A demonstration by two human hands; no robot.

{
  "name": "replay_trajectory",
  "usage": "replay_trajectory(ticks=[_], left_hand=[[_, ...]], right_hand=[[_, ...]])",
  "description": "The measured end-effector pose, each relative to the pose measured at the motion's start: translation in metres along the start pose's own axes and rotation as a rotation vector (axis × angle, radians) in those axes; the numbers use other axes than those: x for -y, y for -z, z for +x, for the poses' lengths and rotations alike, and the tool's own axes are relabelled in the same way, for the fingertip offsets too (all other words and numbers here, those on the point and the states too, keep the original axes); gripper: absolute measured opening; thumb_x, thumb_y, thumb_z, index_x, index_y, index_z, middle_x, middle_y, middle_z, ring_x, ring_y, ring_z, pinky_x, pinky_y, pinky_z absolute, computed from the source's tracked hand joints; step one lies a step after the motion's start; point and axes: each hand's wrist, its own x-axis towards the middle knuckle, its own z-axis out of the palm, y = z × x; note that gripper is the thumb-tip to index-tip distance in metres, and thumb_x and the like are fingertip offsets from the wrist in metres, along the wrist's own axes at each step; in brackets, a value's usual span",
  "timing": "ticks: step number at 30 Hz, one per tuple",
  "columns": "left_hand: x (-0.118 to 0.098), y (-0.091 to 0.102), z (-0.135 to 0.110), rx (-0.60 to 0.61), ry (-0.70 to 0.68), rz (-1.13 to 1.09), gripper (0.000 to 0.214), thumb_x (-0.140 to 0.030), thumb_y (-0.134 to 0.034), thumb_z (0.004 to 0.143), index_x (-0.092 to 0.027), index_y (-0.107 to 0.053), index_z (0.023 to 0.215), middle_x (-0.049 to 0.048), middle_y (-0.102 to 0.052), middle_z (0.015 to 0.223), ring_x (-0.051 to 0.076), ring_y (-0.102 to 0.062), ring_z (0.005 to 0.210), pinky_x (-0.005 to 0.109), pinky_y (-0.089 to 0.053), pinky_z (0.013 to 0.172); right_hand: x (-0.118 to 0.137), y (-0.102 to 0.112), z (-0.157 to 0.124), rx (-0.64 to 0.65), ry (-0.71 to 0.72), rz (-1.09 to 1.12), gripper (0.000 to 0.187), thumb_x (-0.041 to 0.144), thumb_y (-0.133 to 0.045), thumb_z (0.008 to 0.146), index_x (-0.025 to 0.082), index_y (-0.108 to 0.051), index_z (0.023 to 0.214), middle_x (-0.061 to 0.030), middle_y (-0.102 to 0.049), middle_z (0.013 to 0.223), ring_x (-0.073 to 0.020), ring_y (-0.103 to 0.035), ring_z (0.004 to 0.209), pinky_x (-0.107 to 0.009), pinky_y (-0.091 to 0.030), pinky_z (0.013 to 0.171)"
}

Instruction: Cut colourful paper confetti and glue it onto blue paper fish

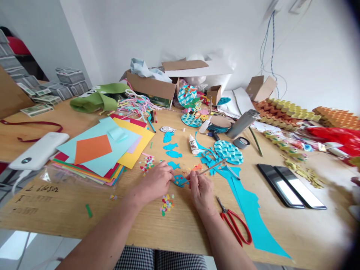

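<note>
My left hand (158,180) is closed, its fingertips pinching the left edge of a small blue paper fish (180,180) on the wooden table (70,210). My right hand (200,189) is closed round a thin wooden stick (209,169) whose tip reaches the fish. A little heap of coloured paper dots (167,204) lies just in front of my hands. More blue paper fish (172,149) lie in a row beyond them.
Red-handled scissors (234,225) and a long blue paper offcut (250,210) lie to the right. A small glue bottle (193,144), a stack of coloured paper (104,152), two dark phones (289,185), a white power bank (39,150) and cardboard boxes (152,87) surround the work area.
</note>
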Motion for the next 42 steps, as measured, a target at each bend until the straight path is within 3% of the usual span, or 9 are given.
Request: replay_trajectory(ticks=[25,42], left_hand=[[-0.003,-0.003,-0.002,0.029,-0.076,0.03,0.032,0.002,-0.053,0.079,-0.021,-0.073,0.089,0.0036,-0.066,0.093,0.022,-0.052,0.097,0.036,-0.045,0.09],[-0.018,-0.003,-0.001,0.073,-0.098,0.189,0.028,-0.001,-0.057,0.076,-0.02,-0.067,0.093,0.0048,-0.058,0.104,0.024,-0.05,0.105,0.037,-0.047,0.088]], right_hand=[[0.001,0.0,0.001,0.005,-0.035,-0.027,0.046,0.036,-0.035,0.099,0.019,-0.056,0.062,0.0008,-0.051,0.048,-0.0111,-0.047,0.043,-0.023,-0.034,0.047],[0.001,0.0,0.001,0.021,-0.049,-0.013,0.045,0.036,-0.035,0.099,0.019,-0.056,0.063,0.0009,-0.05,0.049,-0.0117,-0.046,0.045,-0.024,-0.034,0.048]])
